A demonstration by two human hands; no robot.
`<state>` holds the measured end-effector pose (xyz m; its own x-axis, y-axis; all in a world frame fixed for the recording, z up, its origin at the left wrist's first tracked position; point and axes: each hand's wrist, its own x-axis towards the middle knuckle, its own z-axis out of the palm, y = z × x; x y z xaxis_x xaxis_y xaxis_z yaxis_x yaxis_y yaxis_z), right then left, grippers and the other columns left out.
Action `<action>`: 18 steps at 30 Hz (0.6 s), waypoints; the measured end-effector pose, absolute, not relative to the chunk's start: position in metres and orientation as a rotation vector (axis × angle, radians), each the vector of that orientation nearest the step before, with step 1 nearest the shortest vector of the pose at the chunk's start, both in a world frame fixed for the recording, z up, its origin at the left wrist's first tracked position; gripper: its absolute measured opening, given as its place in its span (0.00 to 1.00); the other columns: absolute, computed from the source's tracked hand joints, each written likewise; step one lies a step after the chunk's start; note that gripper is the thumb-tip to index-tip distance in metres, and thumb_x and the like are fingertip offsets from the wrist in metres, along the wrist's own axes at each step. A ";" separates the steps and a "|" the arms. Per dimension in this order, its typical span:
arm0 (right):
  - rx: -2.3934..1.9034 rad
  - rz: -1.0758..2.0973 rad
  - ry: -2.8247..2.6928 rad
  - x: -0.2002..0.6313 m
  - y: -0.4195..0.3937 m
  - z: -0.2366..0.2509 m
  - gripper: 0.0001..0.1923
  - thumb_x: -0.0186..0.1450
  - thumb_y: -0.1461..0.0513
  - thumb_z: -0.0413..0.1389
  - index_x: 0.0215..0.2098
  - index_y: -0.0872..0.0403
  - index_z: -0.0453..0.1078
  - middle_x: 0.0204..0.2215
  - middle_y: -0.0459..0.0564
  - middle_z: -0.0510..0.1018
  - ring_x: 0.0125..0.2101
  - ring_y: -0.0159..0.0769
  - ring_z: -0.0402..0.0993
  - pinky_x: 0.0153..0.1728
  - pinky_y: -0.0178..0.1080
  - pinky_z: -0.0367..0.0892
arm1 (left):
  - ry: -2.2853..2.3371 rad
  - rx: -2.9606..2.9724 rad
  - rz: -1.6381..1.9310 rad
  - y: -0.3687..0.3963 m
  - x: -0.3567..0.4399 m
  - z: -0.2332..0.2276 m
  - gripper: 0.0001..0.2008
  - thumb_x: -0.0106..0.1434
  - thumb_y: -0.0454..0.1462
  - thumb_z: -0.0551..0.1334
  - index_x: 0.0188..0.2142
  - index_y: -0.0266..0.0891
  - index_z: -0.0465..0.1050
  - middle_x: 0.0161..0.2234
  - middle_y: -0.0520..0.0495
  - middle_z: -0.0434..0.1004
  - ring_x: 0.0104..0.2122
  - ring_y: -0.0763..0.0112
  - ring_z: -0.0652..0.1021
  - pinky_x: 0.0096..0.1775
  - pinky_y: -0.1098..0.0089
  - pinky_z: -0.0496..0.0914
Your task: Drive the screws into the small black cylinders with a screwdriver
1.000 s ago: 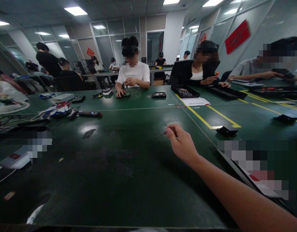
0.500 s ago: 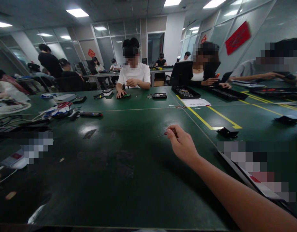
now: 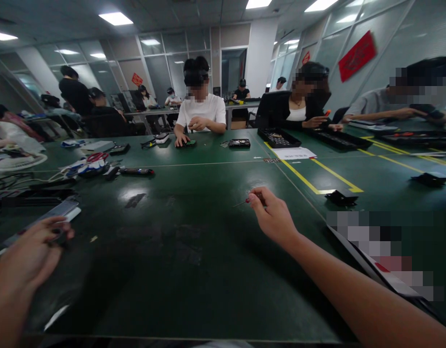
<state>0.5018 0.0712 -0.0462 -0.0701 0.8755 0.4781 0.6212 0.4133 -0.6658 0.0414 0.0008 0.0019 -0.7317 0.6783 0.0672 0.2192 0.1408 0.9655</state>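
Note:
My right hand is closed over the table, its fingers pinching a small screwdriver by the handle. The thin metal shaft points left, with a red part at its base; the fingers hide most of the handle. At the left edge, my left hand is curled around a small dark, rounded object, blurred and partly covered by the fingers. Just beyond that hand lies a pale flat device with a white cable near it. Both hands are above the green tabletop.
A dark pen-shaped tool and bundled cables lie at left. Black parts trays stand at the back right, near yellow tape lines. A small black bracket sits right of my hand. Co-workers sit across the table.
My left hand has come up into view from the left edge, holding the small dark object. My right hand and the screwdriver have hardly moved.

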 end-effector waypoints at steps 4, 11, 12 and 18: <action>-1.317 0.372 -1.769 0.501 0.070 -0.045 0.14 0.72 0.52 0.50 0.42 0.51 0.71 0.22 0.44 0.75 0.23 0.37 0.73 0.28 0.39 0.64 | 1.600 1.089 1.311 0.033 0.107 -0.028 0.14 0.53 0.27 0.56 0.40 0.36 0.71 0.30 0.53 0.70 0.33 0.73 0.69 0.38 0.72 0.63; -1.227 0.387 -1.688 0.502 0.071 -0.049 0.13 0.70 0.56 0.53 0.49 0.52 0.70 0.34 0.50 0.81 0.34 0.41 0.79 0.38 0.43 0.70 | 0.955 1.374 1.072 0.073 0.256 -0.046 0.17 0.52 0.33 0.59 0.44 0.37 0.71 0.37 0.47 0.68 0.37 0.66 0.70 0.42 0.66 0.64; -1.231 0.384 -1.681 0.502 0.071 -0.048 0.13 0.70 0.56 0.53 0.49 0.52 0.70 0.33 0.49 0.81 0.33 0.40 0.79 0.37 0.42 0.70 | 0.949 1.460 1.025 0.076 0.271 -0.049 0.22 0.49 0.30 0.60 0.45 0.38 0.69 0.38 0.48 0.68 0.38 0.66 0.70 0.42 0.66 0.63; -1.220 0.250 -1.643 0.502 0.062 -0.040 0.13 0.69 0.52 0.55 0.32 0.51 0.70 0.24 0.45 0.77 0.24 0.35 0.73 0.29 0.39 0.65 | 0.975 1.677 1.044 0.088 0.306 -0.077 0.17 0.55 0.29 0.63 0.44 0.39 0.65 0.42 0.46 0.70 0.42 0.65 0.72 0.47 0.64 0.65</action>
